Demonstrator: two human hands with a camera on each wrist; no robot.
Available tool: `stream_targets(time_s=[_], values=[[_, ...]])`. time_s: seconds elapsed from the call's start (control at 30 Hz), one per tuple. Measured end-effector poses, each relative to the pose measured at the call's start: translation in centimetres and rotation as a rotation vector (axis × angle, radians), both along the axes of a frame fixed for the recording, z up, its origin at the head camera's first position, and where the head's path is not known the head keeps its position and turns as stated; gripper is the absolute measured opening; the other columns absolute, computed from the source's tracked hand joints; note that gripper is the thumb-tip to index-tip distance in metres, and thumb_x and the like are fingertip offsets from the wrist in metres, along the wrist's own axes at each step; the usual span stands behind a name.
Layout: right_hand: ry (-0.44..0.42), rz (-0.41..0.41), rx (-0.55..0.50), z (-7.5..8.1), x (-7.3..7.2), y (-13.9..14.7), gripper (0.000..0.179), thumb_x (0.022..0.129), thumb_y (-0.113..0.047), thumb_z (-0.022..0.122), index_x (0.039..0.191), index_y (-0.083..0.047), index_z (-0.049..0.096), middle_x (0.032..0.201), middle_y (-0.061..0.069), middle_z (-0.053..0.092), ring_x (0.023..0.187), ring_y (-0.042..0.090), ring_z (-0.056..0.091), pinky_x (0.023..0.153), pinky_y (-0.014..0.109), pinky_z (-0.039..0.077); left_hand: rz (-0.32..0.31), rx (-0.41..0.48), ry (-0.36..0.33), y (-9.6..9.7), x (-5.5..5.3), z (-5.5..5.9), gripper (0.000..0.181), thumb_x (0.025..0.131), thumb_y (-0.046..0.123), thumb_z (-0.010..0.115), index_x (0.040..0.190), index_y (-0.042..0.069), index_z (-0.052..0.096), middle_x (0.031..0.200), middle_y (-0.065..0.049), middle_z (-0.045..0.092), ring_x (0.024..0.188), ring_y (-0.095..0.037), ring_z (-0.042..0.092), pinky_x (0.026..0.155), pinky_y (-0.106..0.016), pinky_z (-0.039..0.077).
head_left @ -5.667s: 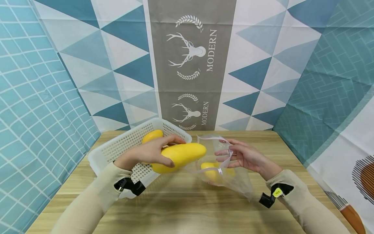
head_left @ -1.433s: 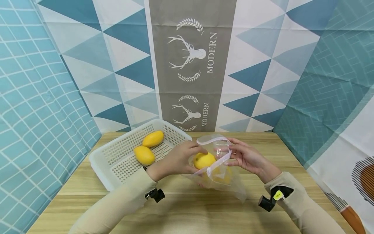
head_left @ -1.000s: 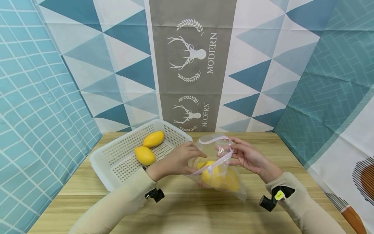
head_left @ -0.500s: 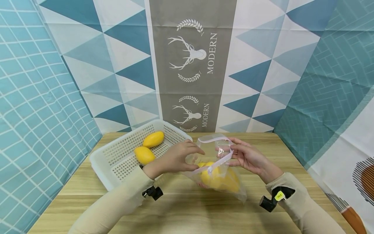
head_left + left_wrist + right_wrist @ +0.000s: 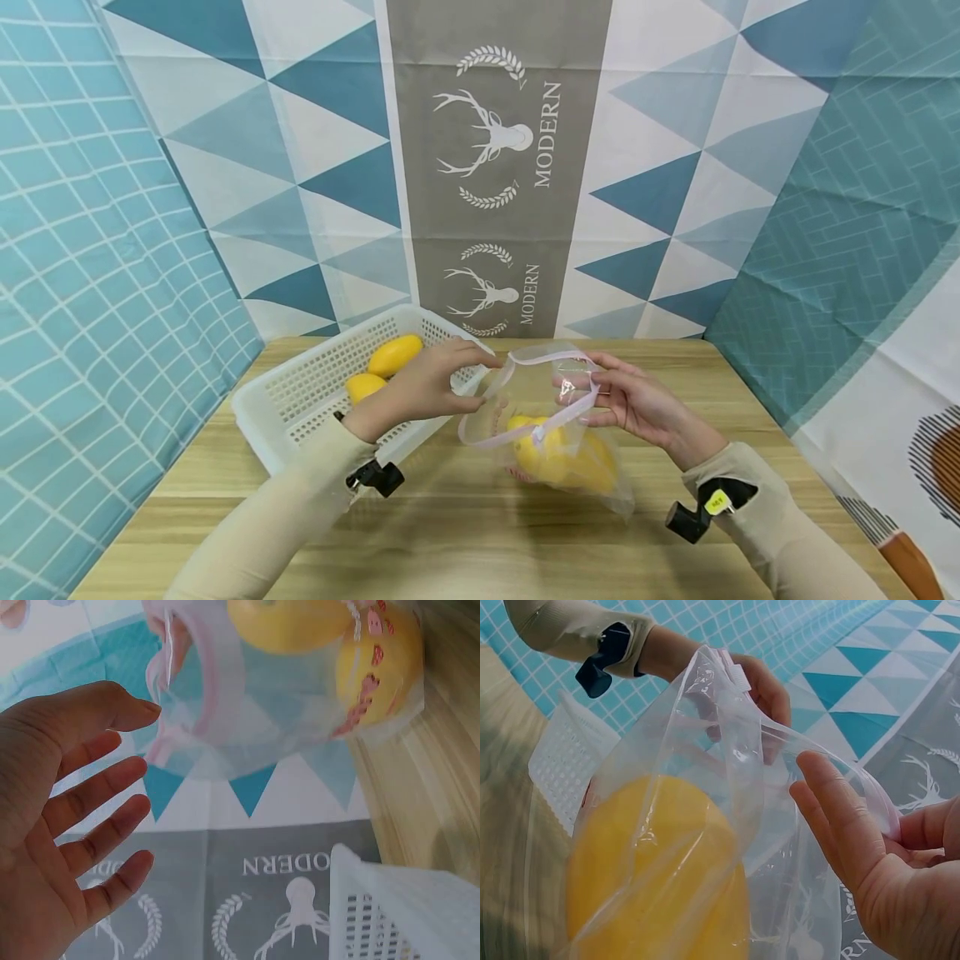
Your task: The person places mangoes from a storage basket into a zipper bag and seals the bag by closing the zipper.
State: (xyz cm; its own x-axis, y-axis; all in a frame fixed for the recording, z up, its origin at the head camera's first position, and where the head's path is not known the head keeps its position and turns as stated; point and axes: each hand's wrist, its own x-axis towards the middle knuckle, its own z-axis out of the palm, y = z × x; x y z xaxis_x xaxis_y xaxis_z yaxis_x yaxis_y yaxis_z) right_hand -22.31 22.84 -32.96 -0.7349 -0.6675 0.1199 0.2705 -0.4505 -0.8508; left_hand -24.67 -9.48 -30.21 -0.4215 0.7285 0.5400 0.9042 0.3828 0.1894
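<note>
My right hand pinches the rim of a clear zip bag with a pinkish strip along its mouth, seen close in the right wrist view. Inside the bag lie yellow mangoes, blurred by the plastic. The bag's mouth gapes toward the left. My left hand is near the basket's right end, fingers spread and holding nothing; the left wrist view shows its palm bare beside the bag. Two more mangoes lie in the white basket, one partly hidden behind the left hand.
The basket stands at the left of the wooden table, close to the blue tiled cloth. A patterned backdrop rises behind the table's far edge.
A mango carried by my left hand from the basket has gone into the bag. The left hand has let go and drawn back left, off the bag's rim. The right hand keeps its hold.
</note>
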Motion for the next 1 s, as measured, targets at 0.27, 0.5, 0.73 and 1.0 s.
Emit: stream_targets(time_s=[0.27,0.5,0.73,1.0], values=[[0.008,0.014,-0.005,-0.1,0.0,0.1,0.039,0.108,-0.003,0.024,0.142,-0.011,0.04,0.13,0.019,0.062,0.113,0.033,0.065,0.082,0.038,0.056,0.018,0.039,-0.033,-2.0,-1.0,0.2,0.05,0.076,0.006,0.082,0.124,0.004,0.066,0.118,-0.007,0.068,0.11,-0.024,0.061,0.092,-0.042,0.05],[0.011,0.0,0.012,-0.1,-0.1,0.2,0.04,0.108,-0.002,0.023,0.144,-0.012,0.04,0.129,0.018,0.063,0.112,0.033,0.065,0.082,0.038,0.056,0.089,0.035,-0.049,-3.5,-2.0,0.1,0.054,0.077,0.007,0.082,0.126,0.003,0.063,0.12,-0.01,0.066,0.111,-0.028,0.059,0.094,-0.046,0.048],[0.016,-0.008,0.023,-0.2,-0.1,0.2,0.043,0.108,-0.002,0.025,0.151,-0.005,0.026,0.13,0.017,0.063,0.112,0.033,0.065,0.081,0.038,0.057,0.172,-0.006,-0.109,-4.7,-2.4,0.2,0.053,0.079,0.008,0.081,0.129,0.003,0.062,0.124,-0.012,0.063,0.117,-0.031,0.055,0.099,-0.051,0.044],[0.013,-0.006,0.016,-0.2,-0.2,0.3,0.042,0.108,-0.003,0.025,0.149,-0.007,0.032,0.129,0.018,0.063,0.112,0.033,0.066,0.08,0.037,0.057,0.23,-0.102,-0.126,-6.1,-3.7,-0.4,0.053,0.081,0.011,0.077,0.131,0.004,0.061,0.13,-0.012,0.061,0.123,-0.033,0.051,0.104,-0.052,0.04]])
